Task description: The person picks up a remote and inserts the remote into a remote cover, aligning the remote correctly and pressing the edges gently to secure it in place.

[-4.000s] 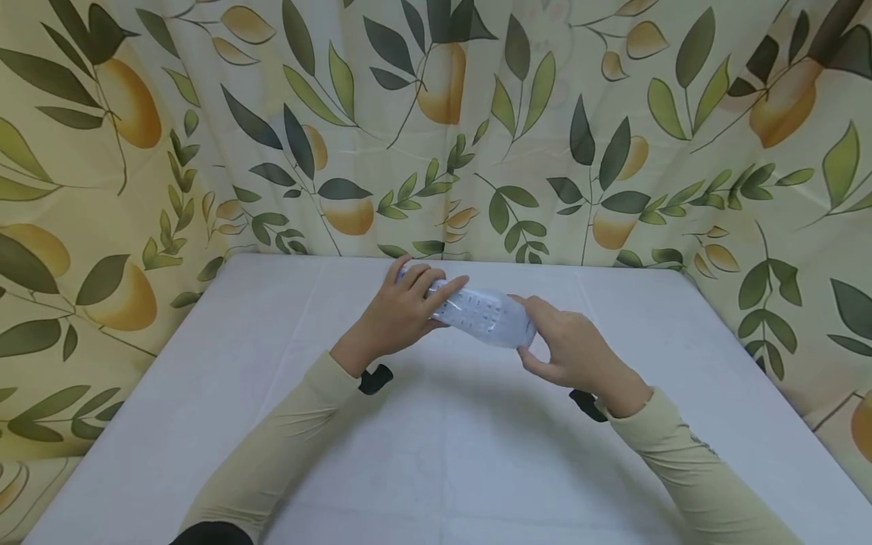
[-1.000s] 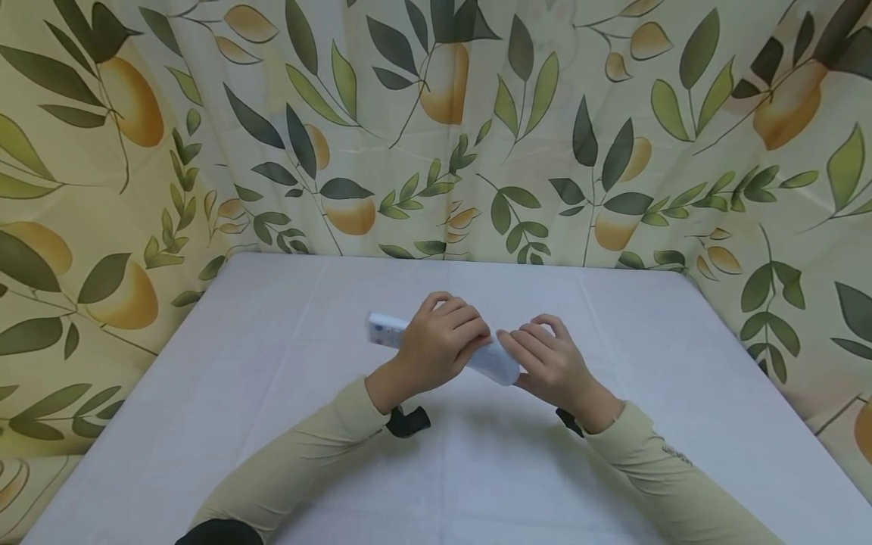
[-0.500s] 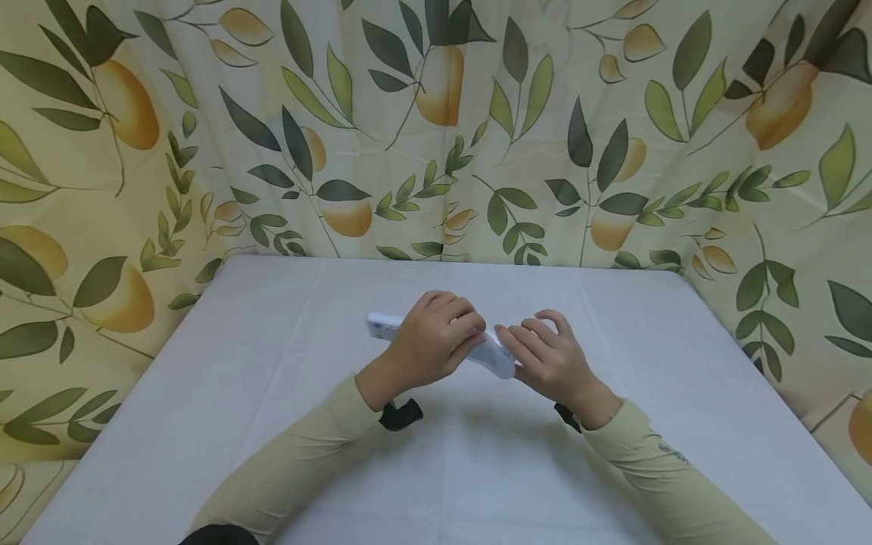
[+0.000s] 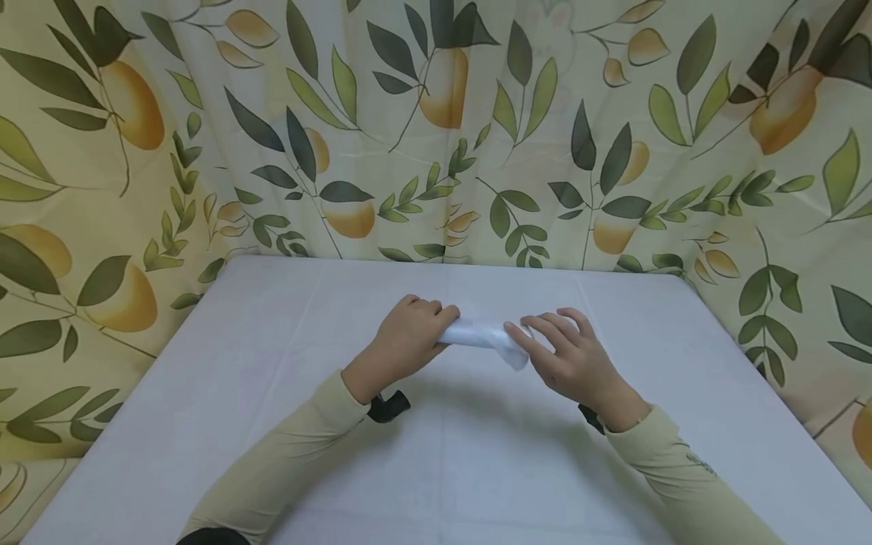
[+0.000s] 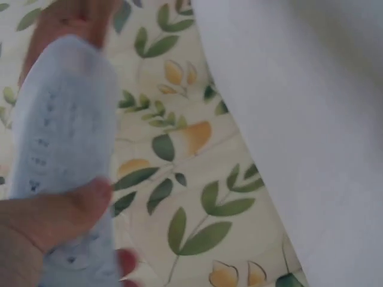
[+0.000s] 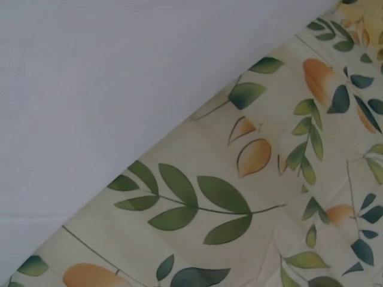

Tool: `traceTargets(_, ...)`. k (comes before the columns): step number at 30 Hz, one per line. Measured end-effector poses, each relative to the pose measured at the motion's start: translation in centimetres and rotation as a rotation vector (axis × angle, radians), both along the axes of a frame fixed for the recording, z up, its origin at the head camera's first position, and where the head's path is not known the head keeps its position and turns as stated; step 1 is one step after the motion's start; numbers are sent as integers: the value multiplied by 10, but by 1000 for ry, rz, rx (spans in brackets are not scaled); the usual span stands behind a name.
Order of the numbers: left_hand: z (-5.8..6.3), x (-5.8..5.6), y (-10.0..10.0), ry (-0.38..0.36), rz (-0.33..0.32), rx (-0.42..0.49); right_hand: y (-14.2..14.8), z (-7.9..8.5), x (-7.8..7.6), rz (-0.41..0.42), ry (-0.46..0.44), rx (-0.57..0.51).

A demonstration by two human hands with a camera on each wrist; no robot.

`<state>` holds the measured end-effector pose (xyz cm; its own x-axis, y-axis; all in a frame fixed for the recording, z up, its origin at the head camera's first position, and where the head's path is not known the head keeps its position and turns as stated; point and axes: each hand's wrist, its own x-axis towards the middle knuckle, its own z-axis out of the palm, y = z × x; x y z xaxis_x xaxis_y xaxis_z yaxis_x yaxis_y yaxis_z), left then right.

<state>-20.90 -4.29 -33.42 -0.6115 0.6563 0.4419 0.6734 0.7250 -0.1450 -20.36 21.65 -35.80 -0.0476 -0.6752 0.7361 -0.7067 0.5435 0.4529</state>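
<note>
left hand (image 4: 400, 341): wrapped round remote (image 5: 66, 137) — likely to steady it | right hand (image 4: 571, 357): at sleeve's (image 4: 515, 357) loose end, pinching or merely touching, can't tell | remote: above table (image 4: 436, 469)

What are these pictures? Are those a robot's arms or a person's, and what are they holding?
They're a person's! One camera is worn on the head, looking down at two bare hands: the left hand and the right hand. Each wrist wears a camera too. The left one sees the held thing close up; the right one just sees the white table and leafy cloth.

The left hand grips a whitish thing with small printed marks, above the table. The right hand is at its other end, but I can't tell if it pinches.
</note>
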Motion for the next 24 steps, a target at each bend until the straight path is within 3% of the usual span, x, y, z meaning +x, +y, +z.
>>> traceTargets(4, -9, -3, 2, 232, 92, 75, 1, 7, 9, -113, -219, 59)
traceTargets(8, -15, -7, 5, 350, 112, 119, -3, 10, 12, -200, -290, 85)
traceTargets(17, -20, -13, 8, 499, 83, 144, -13, 10, 11, -290, -251, 62)
traceTargets(24, -17, -6, 9, 554, 5, 344, -16, 17, 10, -325, -154, -74)
